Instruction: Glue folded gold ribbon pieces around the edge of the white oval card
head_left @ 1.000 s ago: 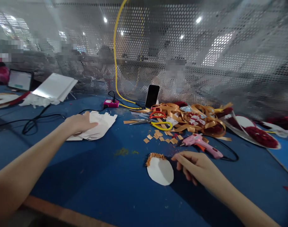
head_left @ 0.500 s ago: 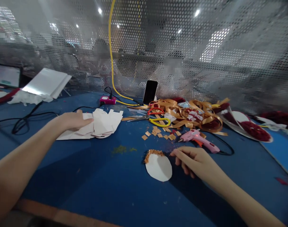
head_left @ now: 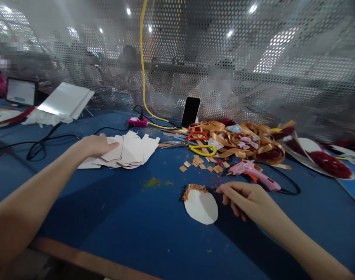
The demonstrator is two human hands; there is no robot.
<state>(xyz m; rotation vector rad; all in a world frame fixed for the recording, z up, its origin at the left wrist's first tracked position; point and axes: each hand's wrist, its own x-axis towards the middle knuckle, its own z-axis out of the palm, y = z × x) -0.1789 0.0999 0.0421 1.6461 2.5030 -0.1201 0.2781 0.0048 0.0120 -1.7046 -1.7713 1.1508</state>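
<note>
My left hand [head_left: 97, 146] is closed over the near left part of a loose pile of white paper pieces [head_left: 132, 151], its thumb lying across the top and its other fingers mostly hidden. In front of me, a white paper oval [head_left: 201, 208] lies flat on the blue table, edged at its upper left with a ruffle of small copper-coloured ribbon bits [head_left: 194, 188]. Just right of the oval is my right hand [head_left: 243, 196], fingers curled, thumb and forefinger tips together. Whatever that pinch may hold is too small to make out.
Beyond the oval lie cut ribbon squares [head_left: 200, 163], a pink glue gun [head_left: 254, 173], scissors [head_left: 202, 149] and a heap of copper ribbon [head_left: 247, 136]. A phone [head_left: 190, 111] leans at the perforated screen. Black cables [head_left: 39, 146] run at left; a dark red decorated piece [head_left: 330, 163] lies right.
The view has swung slightly left, so everything sits farther right in it. My left hand stays at the paper pile and my right hand beside the oval, with little other movement.
</note>
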